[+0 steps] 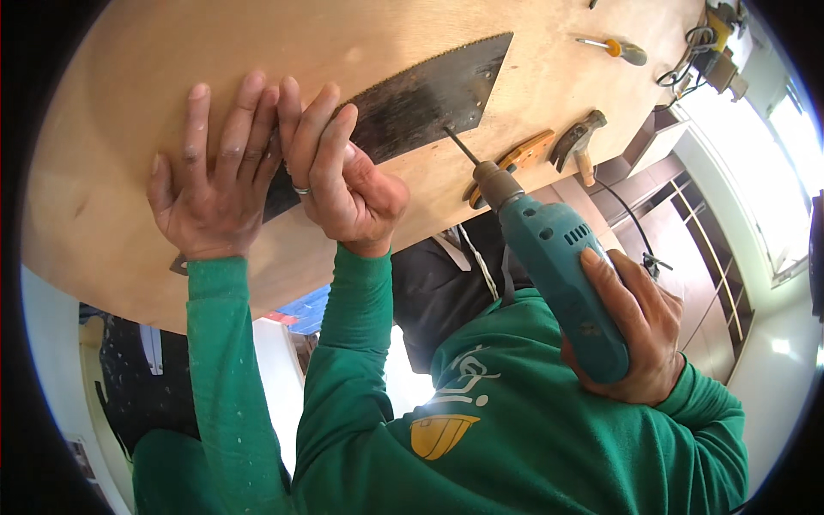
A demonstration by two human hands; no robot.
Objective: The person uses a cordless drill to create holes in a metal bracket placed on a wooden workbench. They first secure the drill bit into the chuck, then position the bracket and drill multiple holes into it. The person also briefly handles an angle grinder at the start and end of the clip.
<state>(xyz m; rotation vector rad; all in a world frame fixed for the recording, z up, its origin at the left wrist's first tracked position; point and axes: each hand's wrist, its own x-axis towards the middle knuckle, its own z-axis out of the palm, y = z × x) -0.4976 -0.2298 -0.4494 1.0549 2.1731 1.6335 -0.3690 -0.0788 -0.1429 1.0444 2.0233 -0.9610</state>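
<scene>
A dark saw blade (429, 90) without a handle lies across the wooden board (112, 103), its toothed edge on the far side. My left hand (343, 172), with a ring, is curled over the middle of the blade, thumb against the near edge. In my right hand (639, 322) is a teal power drill (549, 249), gripped round its body. The long bit (462, 144) meets the blade's wide end, close to several small holes. Left of my left hand, another person's hand (215, 176) in a green sleeve lies flat on the board and the blade's narrower part.
A hammer (579, 142) and a brown-orange tool (519, 159) lie at the board's right edge. Farther back are a screwdriver (618, 50) and a yellow power tool (717, 39) with a coiled cord. A dark cable (631, 215) hangs beyond the drill.
</scene>
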